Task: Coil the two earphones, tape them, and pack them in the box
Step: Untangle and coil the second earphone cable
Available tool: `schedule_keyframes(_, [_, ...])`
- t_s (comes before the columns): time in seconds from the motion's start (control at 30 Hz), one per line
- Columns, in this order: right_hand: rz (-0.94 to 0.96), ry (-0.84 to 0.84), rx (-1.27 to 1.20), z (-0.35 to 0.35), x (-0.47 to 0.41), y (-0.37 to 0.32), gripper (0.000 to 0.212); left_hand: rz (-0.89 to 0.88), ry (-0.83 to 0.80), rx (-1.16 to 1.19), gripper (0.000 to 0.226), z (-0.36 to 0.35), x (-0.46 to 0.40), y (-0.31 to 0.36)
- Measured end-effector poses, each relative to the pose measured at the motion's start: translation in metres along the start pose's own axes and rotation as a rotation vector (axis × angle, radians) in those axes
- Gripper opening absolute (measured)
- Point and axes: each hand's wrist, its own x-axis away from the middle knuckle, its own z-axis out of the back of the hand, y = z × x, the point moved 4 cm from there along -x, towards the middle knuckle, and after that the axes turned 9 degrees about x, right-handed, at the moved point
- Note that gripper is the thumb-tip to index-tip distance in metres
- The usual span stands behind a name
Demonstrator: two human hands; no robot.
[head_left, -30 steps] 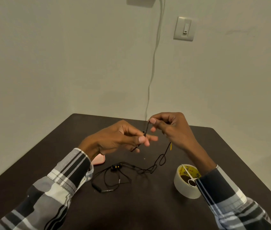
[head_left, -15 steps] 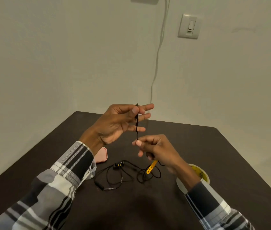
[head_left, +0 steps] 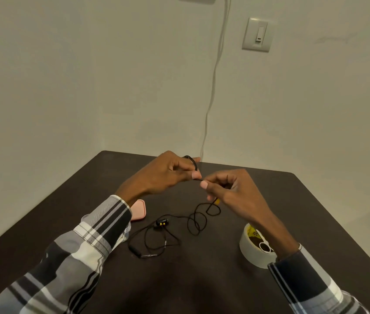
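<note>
The black earphone cable (head_left: pixel 196 220) runs from loose loops on the dark table (head_left: pixel 202 279) up into both hands. A few turns are wound round the fingers of the left hand (head_left: pixel 168 172), whose grip is closed, thumb pinching the cord. Just at its 4 o'clock, the right hand (head_left: pixel 231 189) is closed on the same cord, a yellow piece (head_left: pixel 217 201) hanging under it. The earbuds (head_left: pixel 162 223) lie on the table at 6 o'clock below the hands. A tape roll (head_left: pixel 249 248) stands at 4 o'clock, a pink case (head_left: pixel 138 211) at 8 o'clock.
</note>
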Motion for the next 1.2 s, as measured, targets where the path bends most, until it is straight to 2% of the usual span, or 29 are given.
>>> schedule_keyframes(0.07, [0.002,0.031,-0.002,0.008,-0.003,-0.002,0.01,0.028,-0.042,0.01,0.056,-0.002,0.001,0.0])
schedule_keyframes(0.1, [0.005,0.038,0.001,0.011,-0.004,-0.004,0.01,0.041,-0.067,0.02,0.055,-0.004,0.002,0.0])
schedule_keyframes(0.2, [0.017,0.035,-0.003,0.014,-0.008,-0.007,0.012,0.074,-0.111,0.051,0.026,-0.007,0.004,0.003])
schedule_keyframes(0.27, [0.012,0.031,-0.056,0.013,-0.008,-0.009,0.014,0.078,-0.145,0.099,0.019,-0.01,0.008,0.007])
schedule_keyframes(0.4, [-0.124,-0.056,-0.362,0.003,-0.006,-0.001,0.021,0.053,-0.044,0.189,0.02,-0.001,0.01,0.011])
schedule_keyframes(0.53, [-0.218,-0.153,-0.359,-0.008,-0.002,0.012,0.037,-0.018,0.179,0.139,0.014,0.018,0.007,0.01])
schedule_keyframes(0.63, [-0.261,-0.108,-0.385,-0.009,-0.003,0.018,0.044,-0.037,0.312,0.225,0.016,0.03,0.006,0.013])
schedule_keyframes(0.8, [-0.241,0.0,-0.38,-0.004,-0.006,0.016,0.028,-0.044,0.339,0.294,0.017,0.032,0.008,0.02])
schedule_keyframes(0.9, [-0.21,0.101,-0.358,-0.008,-0.011,0.012,0.037,-0.036,0.33,0.328,0.017,0.027,0.008,0.023])
schedule_keyframes(1.0, [-0.181,0.126,-0.316,-0.016,-0.016,0.008,0.044,-0.038,0.308,0.334,0.02,0.023,0.007,0.027])
schedule_keyframes(1.07, [-0.165,0.11,-0.33,-0.022,-0.019,0.006,0.036,-0.041,0.295,0.323,0.019,0.021,0.006,0.029])
schedule_keyframes(1.17, [-0.144,0.136,-0.401,-0.029,-0.018,0.005,0.008,-0.038,0.287,0.319,0.019,0.022,0.006,0.031])
schedule_keyframes(1.2, [-0.148,0.154,-0.448,-0.029,-0.017,0.005,0.006,-0.04,0.287,0.32,0.021,0.024,0.007,0.031])
